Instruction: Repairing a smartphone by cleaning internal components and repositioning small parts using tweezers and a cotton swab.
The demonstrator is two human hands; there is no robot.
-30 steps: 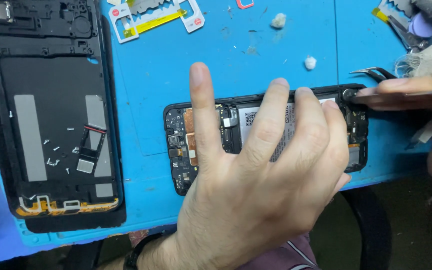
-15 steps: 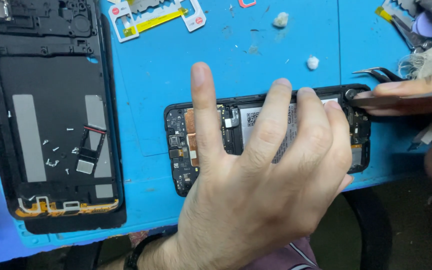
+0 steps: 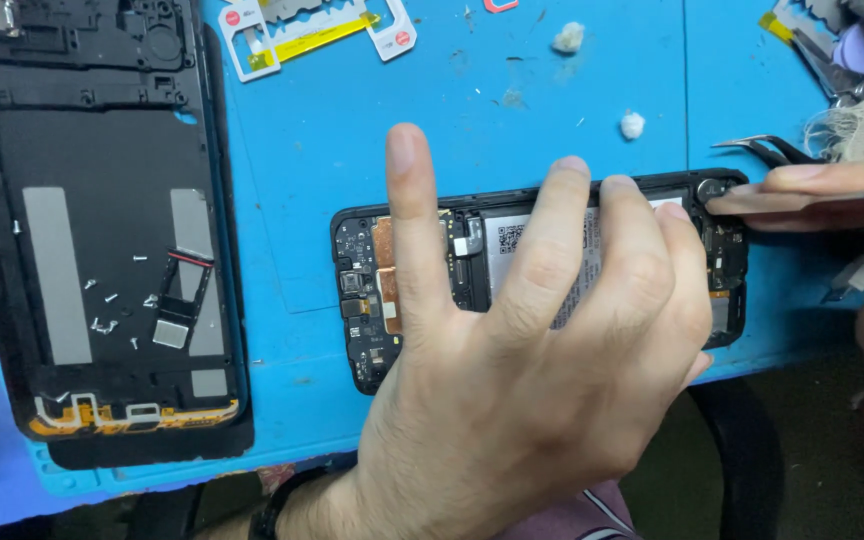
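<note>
I count one opened phone (image 3: 472, 270), one separate back frame (image 3: 102, 230), two white cotton bits (image 3: 569, 37) and one pair of tweezers (image 3: 767, 150) on the blue mat (image 3: 352, 130) that covers the counter. My left hand (image 3: 522, 370) lies flat on the phone, fingers (image 3: 407, 210) spread apart and pressing down, clamped on nothing; it hides much of the battery and the phone's near edge. My right hand (image 3: 832, 190) comes in from the right edge with fingers drawn together at the phone's far right corner, by a small round part (image 3: 714, 188); I cannot tell what they pinch. The phone lies lengthwise near the mat's front edge, black-rimmed, its circuit board, copper patch and white battery label bare. Loose small screws (image 3: 112, 300) rest on the back frame at the left.
</note>
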